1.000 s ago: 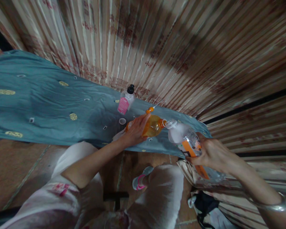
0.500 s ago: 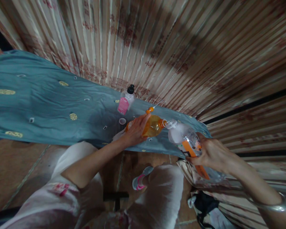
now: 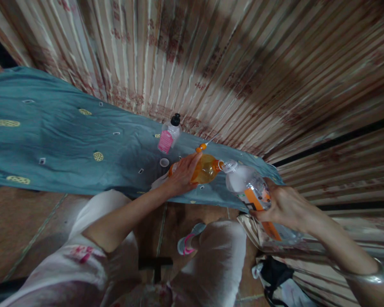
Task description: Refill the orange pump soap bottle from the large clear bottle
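Observation:
My left hand (image 3: pixel 183 175) is closed round an orange see-through bottle (image 3: pixel 206 169), its neck pointing right. In my right hand (image 3: pixel 281 204) is a large clear plastic bottle (image 3: pixel 243 179) with an orange label, tilted so its mouth meets or nearly meets the orange bottle's neck. Whether the two rims touch I cannot tell. Just behind the orange bottle lies a small orange-and-white object (image 3: pixel 201 148), perhaps a cap or spray top. A clear bottle with a pink label and black top (image 3: pixel 169 134) stands further back, and a small white cap (image 3: pixel 164 162) lies in front of it.
A teal patterned cloth (image 3: pixel 60 140) covers the long narrow table. Pleated curtains (image 3: pixel 141 59) hang right behind it and round the right side. My knees (image 3: pixel 224 247) are close to the front edge. A black and white bag or cloth (image 3: pixel 278 277) lies low on the right.

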A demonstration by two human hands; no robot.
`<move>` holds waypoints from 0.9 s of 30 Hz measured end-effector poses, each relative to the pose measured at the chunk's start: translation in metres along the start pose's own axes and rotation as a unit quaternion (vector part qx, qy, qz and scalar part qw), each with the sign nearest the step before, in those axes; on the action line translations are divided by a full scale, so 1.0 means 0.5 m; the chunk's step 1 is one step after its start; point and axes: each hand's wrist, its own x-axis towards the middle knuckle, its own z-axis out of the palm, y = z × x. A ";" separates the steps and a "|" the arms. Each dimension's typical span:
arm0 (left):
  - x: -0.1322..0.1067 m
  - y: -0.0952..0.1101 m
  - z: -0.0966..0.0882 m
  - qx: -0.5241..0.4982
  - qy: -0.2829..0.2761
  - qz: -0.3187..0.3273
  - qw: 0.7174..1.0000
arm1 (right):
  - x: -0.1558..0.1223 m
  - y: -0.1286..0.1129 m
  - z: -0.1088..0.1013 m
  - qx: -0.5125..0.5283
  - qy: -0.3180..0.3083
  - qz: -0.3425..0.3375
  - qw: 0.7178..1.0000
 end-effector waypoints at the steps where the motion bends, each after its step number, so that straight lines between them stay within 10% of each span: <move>1: 0.000 0.000 0.000 0.001 -0.001 -0.003 1.000 | 0.000 0.001 0.001 0.001 0.000 0.000 1.000; 27: 0.000 0.000 0.005 0.002 0.006 -0.005 1.000 | 0.001 0.000 -0.001 0.008 0.008 -0.008 1.000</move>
